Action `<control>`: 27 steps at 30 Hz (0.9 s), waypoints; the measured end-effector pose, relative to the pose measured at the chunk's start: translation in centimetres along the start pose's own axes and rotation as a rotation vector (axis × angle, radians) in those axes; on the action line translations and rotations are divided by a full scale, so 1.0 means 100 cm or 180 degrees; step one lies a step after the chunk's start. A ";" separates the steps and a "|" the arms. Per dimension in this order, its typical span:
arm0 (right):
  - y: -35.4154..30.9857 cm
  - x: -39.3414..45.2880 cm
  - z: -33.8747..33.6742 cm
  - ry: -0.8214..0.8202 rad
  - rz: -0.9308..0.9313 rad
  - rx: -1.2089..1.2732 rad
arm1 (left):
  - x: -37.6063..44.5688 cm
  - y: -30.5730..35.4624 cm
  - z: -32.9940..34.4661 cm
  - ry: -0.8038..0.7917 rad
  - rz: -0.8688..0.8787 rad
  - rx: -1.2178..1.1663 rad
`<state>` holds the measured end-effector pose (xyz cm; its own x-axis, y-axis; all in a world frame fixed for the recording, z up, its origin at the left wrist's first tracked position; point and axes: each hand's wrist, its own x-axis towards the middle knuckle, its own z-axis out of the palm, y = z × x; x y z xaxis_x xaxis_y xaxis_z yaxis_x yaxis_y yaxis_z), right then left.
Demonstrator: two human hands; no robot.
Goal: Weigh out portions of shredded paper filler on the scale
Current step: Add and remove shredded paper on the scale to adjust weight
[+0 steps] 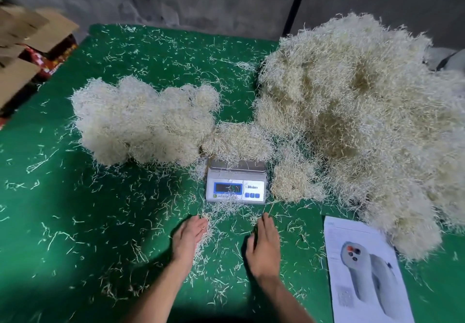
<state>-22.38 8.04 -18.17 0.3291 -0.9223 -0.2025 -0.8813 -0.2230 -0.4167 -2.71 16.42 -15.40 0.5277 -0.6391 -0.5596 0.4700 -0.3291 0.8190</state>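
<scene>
A small white digital scale (236, 189) stands in the middle of the green table (63, 209), with a clump of cream shredded paper (236, 141) on its pan. A big heap of the filler (359, 121) fills the right side. Several weighed-looking clumps (143, 121) lie together to the left of the scale. My left hand (189, 237) and my right hand (265, 244) lie flat with straight fingers on the table just in front of the scale, edges down among loose strands, holding nothing.
Loose strands litter the whole cloth. A printed sheet with a device picture (364, 272) lies at the front right. Cardboard boxes (30, 53) stand off the table's far left. A dark pole (294, 8) leans against the grey wall behind.
</scene>
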 end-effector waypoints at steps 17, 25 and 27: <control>-0.036 0.103 -0.091 0.0649 -0.0366 -0.0089 | 0.027 0.105 0.049 -0.0367 0.0304 0.0248; -0.081 0.192 -0.149 0.0453 0.0056 0.1301 | 0.093 0.192 0.125 0.0516 0.1256 0.1465; -0.090 0.198 -0.144 -0.0017 -0.0025 0.2039 | 0.107 0.199 0.140 0.0289 0.1066 0.1757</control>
<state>-12.84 -12.74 -5.67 0.3377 -0.9195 -0.2010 -0.5020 0.0047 -0.8649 2.37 -6.65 -3.31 0.6514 -0.7159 -0.2514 -0.1502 -0.4465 0.8821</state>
